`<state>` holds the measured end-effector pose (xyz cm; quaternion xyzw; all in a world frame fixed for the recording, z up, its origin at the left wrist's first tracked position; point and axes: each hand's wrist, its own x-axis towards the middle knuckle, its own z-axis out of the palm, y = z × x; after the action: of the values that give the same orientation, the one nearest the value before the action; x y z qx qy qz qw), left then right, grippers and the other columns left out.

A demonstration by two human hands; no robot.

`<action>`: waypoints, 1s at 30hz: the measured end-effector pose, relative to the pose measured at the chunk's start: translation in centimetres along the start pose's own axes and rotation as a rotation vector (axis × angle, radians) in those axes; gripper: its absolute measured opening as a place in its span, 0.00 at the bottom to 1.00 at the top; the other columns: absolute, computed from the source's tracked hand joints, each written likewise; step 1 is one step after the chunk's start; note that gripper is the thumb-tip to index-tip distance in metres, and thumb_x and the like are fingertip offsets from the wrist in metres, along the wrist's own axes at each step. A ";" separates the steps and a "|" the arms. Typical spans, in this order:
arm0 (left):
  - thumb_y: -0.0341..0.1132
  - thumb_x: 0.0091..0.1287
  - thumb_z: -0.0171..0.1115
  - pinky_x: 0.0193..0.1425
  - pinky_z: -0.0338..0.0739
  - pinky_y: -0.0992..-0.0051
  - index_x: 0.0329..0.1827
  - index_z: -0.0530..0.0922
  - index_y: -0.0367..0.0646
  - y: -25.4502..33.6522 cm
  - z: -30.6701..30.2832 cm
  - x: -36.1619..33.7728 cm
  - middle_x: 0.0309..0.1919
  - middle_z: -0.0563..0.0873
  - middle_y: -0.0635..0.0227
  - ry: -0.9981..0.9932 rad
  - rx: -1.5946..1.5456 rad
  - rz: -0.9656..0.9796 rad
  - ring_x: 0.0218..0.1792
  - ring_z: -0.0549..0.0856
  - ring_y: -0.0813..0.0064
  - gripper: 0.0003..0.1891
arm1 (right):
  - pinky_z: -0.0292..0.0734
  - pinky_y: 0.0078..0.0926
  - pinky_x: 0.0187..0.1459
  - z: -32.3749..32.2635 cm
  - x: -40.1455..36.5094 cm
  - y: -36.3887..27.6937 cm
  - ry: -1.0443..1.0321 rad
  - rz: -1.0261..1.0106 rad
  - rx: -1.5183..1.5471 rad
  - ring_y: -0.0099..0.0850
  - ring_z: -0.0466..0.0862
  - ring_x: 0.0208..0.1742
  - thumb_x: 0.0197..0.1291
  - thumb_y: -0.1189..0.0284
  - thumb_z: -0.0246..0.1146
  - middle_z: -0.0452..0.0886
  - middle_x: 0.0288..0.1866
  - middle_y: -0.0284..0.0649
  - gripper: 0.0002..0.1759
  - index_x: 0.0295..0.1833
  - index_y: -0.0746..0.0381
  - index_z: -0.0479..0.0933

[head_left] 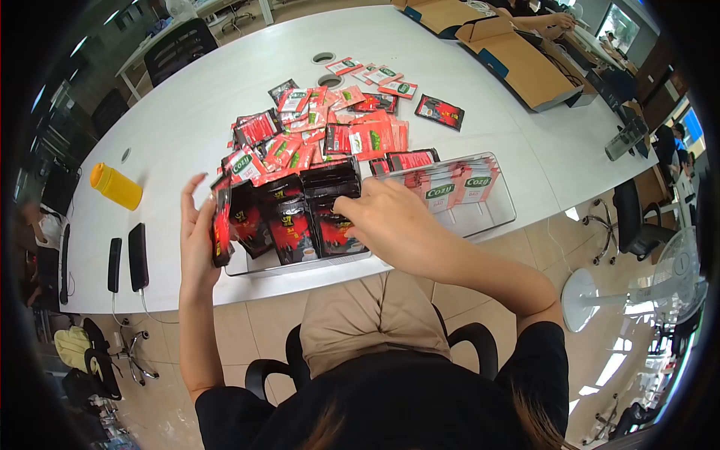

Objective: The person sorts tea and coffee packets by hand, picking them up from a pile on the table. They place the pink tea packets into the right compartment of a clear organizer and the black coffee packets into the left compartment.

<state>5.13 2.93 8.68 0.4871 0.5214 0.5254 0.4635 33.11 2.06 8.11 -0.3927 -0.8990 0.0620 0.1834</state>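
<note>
A clear plastic organizer box (491, 216) lies along the table's near edge. Its left part holds rows of upright black-and-red coffee sachets (294, 231); pink-and-white Cozy sachets (441, 192) stand in the right part. My left hand (198, 238), at the box's left end, is closed on a coffee sachet (221, 221) seen nearly edge-on. Over the middle of the box, my right hand (394, 225) has its fingers curled onto the black coffee sachets there; its fingertips are partly hidden. Behind the box spreads a loose pile of mixed sachets (307, 127).
A yellow bottle (118, 186) and two dark phones (138, 256) with cables are on the left of the white table (540, 161). Open cardboard boxes (517, 64) sit at the far right, near another person's hand (559, 21). A clear cup (625, 141) stands at the right edge.
</note>
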 end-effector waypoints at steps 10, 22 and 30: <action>0.20 0.52 0.62 0.53 0.80 0.72 0.75 0.49 0.46 3.2 1.3 -1.3 0.56 0.77 0.52 -0.256 0.065 0.066 0.51 0.82 0.72 0.46 | 0.62 0.44 0.63 2.1 3.8 -0.5 0.138 -0.057 -0.137 0.47 0.65 0.67 0.30 0.61 0.80 0.62 0.69 0.54 0.64 0.75 0.56 0.51; 0.22 0.51 0.69 0.39 0.80 0.72 0.47 0.79 0.38 6.2 0.7 0.0 0.38 0.82 0.64 -0.588 1.025 0.457 0.32 0.85 0.70 0.18 | 0.53 0.58 0.68 1.1 3.3 -0.1 -0.009 0.033 -0.080 0.47 0.63 0.70 0.37 0.55 0.77 0.62 0.70 0.53 0.62 0.76 0.59 0.49; 0.30 0.50 0.69 0.32 0.74 0.66 0.55 0.75 0.47 7.2 3.9 0.4 0.31 0.85 0.65 -0.747 1.488 0.605 0.33 0.84 0.63 0.25 | 0.46 0.59 0.70 -2.9 -0.9 0.7 0.240 0.126 0.020 0.45 0.61 0.72 0.51 0.52 0.68 0.62 0.71 0.44 0.44 0.71 0.57 0.61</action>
<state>9.11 3.48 15.81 0.9192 0.3914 -0.0432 0.0076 35.22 1.78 10.35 -0.4513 -0.8435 0.0349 0.2892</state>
